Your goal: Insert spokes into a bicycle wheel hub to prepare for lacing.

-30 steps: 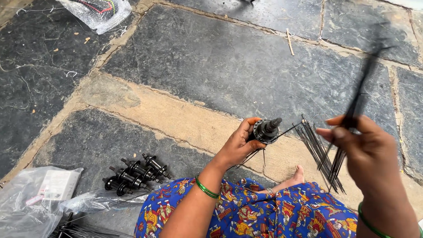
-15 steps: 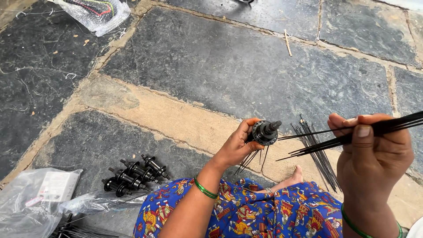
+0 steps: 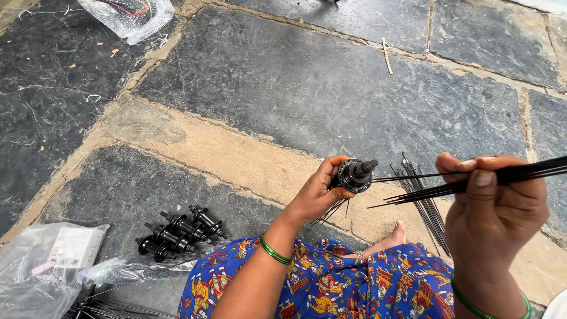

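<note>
While the person sat on the stone floor [image 3: 283,77], the left hand [image 3: 316,192] held a black wheel hub [image 3: 355,175], its fingers [image 3: 328,171] curled shut around the flange with the axle pointing up and to the right. A few thin spokes hung from the hub below those fingers. The right hand [image 3: 493,204] was raised closer to the camera, its fingers [image 3: 481,177] pinched closed on a bundle of black spokes [image 3: 437,189], whose tips reached leftward to just beside the hub. Between the two hands, more loose spokes [image 3: 422,204] lay on the floor. Well to the left of the left fingers, spare hubs [image 3: 177,230] sat in a cluster (all black, lying on their sides) near a clear plastic bag [image 3: 50,260]. A patterned blue garment [image 3: 331,283] covered the lap below both hands.
</note>
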